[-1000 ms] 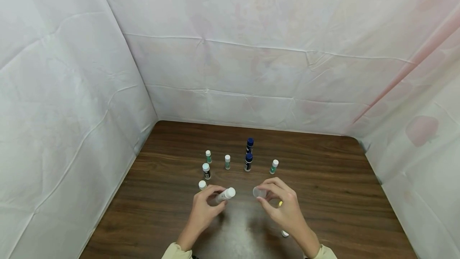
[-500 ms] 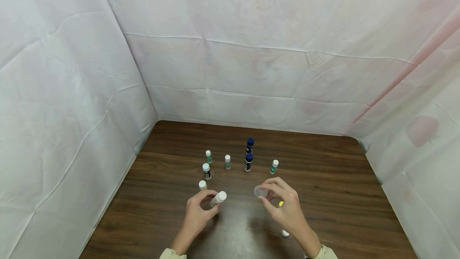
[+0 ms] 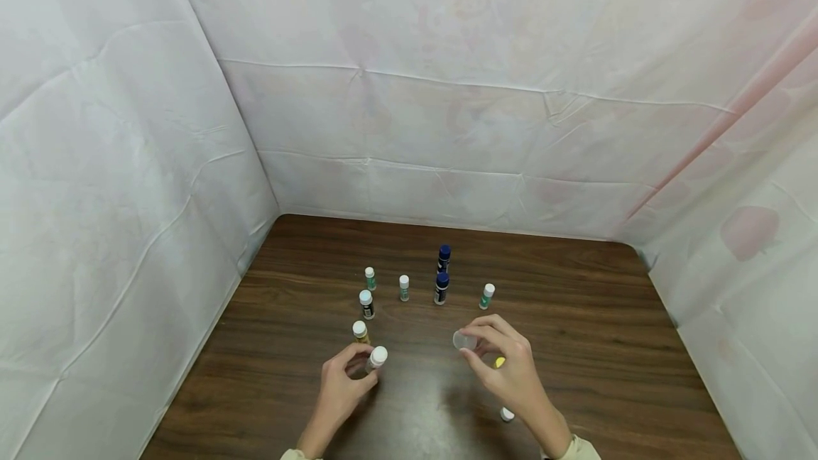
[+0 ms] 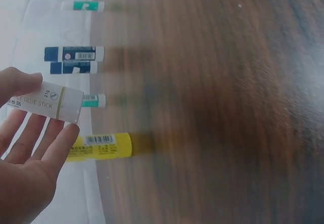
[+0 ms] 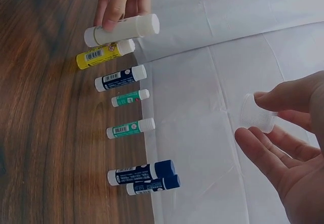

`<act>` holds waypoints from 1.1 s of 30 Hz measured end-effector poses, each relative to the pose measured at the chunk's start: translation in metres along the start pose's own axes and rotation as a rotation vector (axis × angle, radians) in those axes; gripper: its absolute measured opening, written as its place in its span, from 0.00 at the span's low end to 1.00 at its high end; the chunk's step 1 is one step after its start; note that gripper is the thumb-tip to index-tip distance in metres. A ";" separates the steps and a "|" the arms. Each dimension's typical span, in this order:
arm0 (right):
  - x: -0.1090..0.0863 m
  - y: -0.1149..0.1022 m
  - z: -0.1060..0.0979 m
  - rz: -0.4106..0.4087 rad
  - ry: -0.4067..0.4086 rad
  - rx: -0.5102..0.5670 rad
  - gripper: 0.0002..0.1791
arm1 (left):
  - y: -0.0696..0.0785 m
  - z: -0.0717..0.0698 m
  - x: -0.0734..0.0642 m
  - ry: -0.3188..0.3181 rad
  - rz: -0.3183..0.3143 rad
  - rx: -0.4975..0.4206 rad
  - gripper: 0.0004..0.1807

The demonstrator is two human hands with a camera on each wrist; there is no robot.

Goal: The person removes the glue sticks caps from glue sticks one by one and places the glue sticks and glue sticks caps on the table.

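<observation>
My left hand [image 3: 339, 385] grips a white glue stick [image 3: 377, 358] near the left front, thumb on one side and fingers on the other. Its label reads "GLUE STICK" in the left wrist view, and it looks lifted above the table. Just behind it stands a yellow glue stick [image 3: 361, 333] with a white cap. My right hand [image 3: 508, 364] pinches a clear ribbed cap [image 5: 257, 114] between thumb and fingertips, held in the air. Partly hidden by the right hand and forearm are a yellow-topped item [image 3: 500, 361] and a white-topped one [image 3: 508, 414].
Farther back on the brown wooden table [image 3: 575, 304] stand a navy-labelled glue stick [image 3: 367, 305] with a white cap, two blue-capped sticks [image 3: 442, 289], and small green sticks [image 3: 405, 289], one of them [image 3: 487, 297] to the right. White sheets [image 3: 447, 126] hang around the table.
My left hand has carried the white glue stick left and toward me, leaving more of the yellow stick visible. The right hand, with the clear cap, has hardly moved.
</observation>
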State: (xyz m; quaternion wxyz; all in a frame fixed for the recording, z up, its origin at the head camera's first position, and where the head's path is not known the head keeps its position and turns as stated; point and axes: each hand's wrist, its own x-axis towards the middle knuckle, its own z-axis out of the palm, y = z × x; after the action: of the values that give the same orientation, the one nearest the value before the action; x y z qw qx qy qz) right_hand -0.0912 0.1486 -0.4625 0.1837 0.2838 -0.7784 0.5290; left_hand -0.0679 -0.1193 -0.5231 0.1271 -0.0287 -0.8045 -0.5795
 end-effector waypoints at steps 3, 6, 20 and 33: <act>0.000 0.000 -0.001 0.007 0.006 0.003 0.16 | -0.003 -0.002 -0.001 0.000 -0.031 -0.006 0.19; 0.000 -0.001 -0.001 0.018 0.005 0.000 0.16 | -0.006 -0.004 -0.003 0.002 -0.059 -0.014 0.18; -0.001 0.004 -0.006 0.021 0.013 -0.049 0.14 | -0.021 -0.010 -0.009 -0.027 -0.225 -0.018 0.16; 0.010 -0.020 -0.013 -0.031 0.055 -0.118 0.17 | -0.069 -0.007 -0.011 -0.006 -0.258 -0.018 0.18</act>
State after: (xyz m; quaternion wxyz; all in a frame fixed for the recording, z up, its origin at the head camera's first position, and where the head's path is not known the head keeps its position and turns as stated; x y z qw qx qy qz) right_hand -0.0867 0.1525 -0.4370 0.2296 0.2698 -0.7984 0.4869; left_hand -0.0698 -0.1473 -0.5872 0.0489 0.0719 -0.7967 -0.5981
